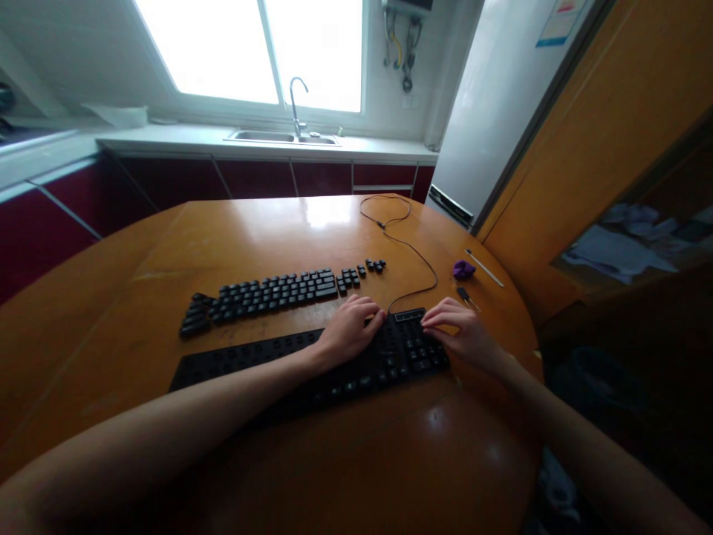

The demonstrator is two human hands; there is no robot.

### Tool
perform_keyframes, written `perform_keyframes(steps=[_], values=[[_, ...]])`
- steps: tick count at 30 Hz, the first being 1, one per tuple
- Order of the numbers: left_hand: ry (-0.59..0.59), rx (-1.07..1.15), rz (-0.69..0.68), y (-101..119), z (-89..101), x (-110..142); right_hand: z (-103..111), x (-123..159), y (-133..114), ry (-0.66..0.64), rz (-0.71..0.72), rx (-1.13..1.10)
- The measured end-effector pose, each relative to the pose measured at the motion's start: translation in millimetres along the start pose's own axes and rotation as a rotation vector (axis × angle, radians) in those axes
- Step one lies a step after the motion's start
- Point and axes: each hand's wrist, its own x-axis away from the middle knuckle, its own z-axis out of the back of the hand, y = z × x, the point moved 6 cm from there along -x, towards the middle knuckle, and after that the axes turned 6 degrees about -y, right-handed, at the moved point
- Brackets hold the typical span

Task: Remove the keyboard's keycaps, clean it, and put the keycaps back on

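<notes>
A black keyboard (245, 357) lies at an angle on the table; its left part is bare of keycaps, while keys remain at the number pad (422, 355) and along the front edge. My left hand (350, 331) rests over the keyboard's middle, closed, with curled fingers at its back edge. At the top right corner of the number pad, my right hand (460, 331) has its fingertips pinched together; what is between them is too small to make out. Behind the keyboard, loose black keycaps (267, 293) stand in rows, with smaller groups (350, 277) to their right.
The keyboard's cable (423, 260) winds across the wooden table (183, 238). To the right lie a purple cloth (463, 270), a small black tool with wire prongs (464, 295) and a thin white stick (484, 269). Beyond stand a sink (261, 137) and a fridge (479, 111).
</notes>
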Motion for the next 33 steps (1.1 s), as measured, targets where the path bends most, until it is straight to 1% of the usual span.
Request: perform_keyframes(steps=[2, 4, 11, 15, 17, 20, 25, 30, 33], values=[[-0.003, 0.001, 0.002, -0.1, -0.3, -0.1, -0.2, 14.2, -3.4, 0.0, -0.003, 0.001], [-0.001, 0.004, 0.002, -0.3, -0.2, -0.2, -2.2, 19.2, -4.4, -0.013, 0.006, 0.004], [0.0, -0.004, 0.004, -2.1, -0.8, -0.4, -5.7, 16.4, -5.5, -0.051, 0.063, 0.035], [0.0, -0.015, 0.003, -2.9, -2.7, -0.3, -6.6, 17.0, -5.7, -0.051, 0.061, 0.037], [0.003, -0.014, 0.002, -2.7, -2.8, -0.2, -7.1, 17.1, -7.1, -0.08, 0.062, 0.048], [0.003, -0.005, 0.0, -2.0, -2.0, 0.1, -6.6, 18.5, -9.3, -0.13, 0.042, 0.092], [0.003, -0.008, -0.007, -0.5, -0.7, 0.8, -7.7, 23.4, -8.3, -0.16, -0.025, 0.188], [0.002, -0.034, -0.004, 1.9, -0.2, 2.0, -11.2, 24.7, -5.7, -0.152, -0.048, 0.181], [-0.012, -0.077, -0.019, 1.3, 4.7, -0.6, -6.5, 19.8, -5.1, -0.081, -0.043, 0.101]])
